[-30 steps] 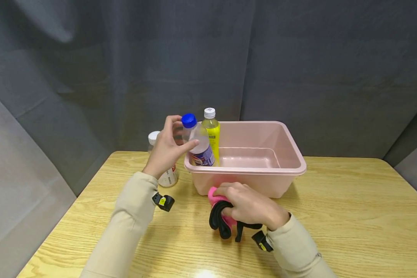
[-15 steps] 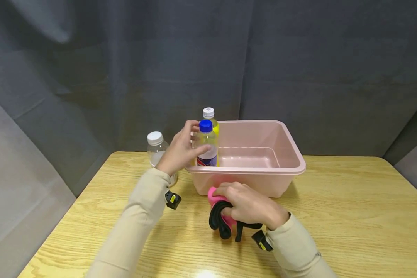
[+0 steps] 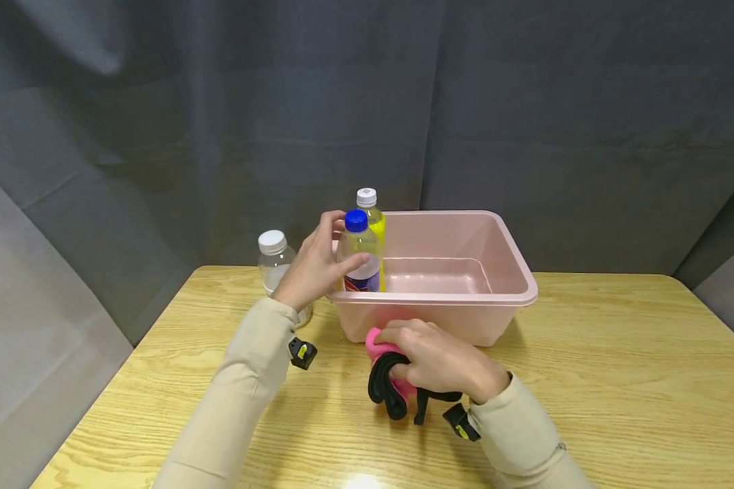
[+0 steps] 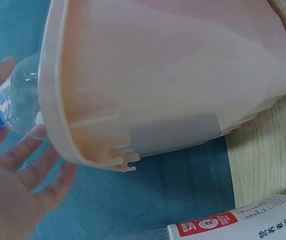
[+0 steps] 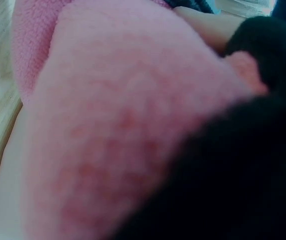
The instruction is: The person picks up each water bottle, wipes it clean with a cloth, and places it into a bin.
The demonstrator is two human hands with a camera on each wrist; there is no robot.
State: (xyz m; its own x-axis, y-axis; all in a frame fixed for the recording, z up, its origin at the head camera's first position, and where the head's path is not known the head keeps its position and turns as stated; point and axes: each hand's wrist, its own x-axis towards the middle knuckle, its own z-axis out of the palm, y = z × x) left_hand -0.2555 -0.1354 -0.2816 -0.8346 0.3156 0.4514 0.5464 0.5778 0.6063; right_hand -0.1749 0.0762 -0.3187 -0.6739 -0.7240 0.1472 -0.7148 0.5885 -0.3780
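The blue-capped bottle (image 3: 362,239) is clear plastic with a pale band and a purple and red label, standing nearly upright at the left end of the pink tub (image 3: 459,299), its lower part hidden by the front rim. The left hand (image 3: 315,265) holds it, thumb across the front and fingers round the far side. Just behind it stands a yellow bottle (image 3: 378,226), also white-capped, its liquid bright through the clear wall. Near the tub's front wall, the right hand (image 3: 435,356) grips a pink and black fleece bundle (image 3: 384,386), fingers and thumb curled into the folds; black loops and a short strap show below, and the pink pile looks fuzzy up close. To the left of the tub, partly behind the left hand, a clear bottle (image 3: 274,263) with a white cap and a white and red label stands on the table (image 3: 624,373), which is pale, yellowish wood grain with rounded far corners and a bright glare at the near edge. Behind hangs a dark grey curtain (image 3: 538,122), creased and seamed, with a paler grey panel (image 3: 30,339) at the left
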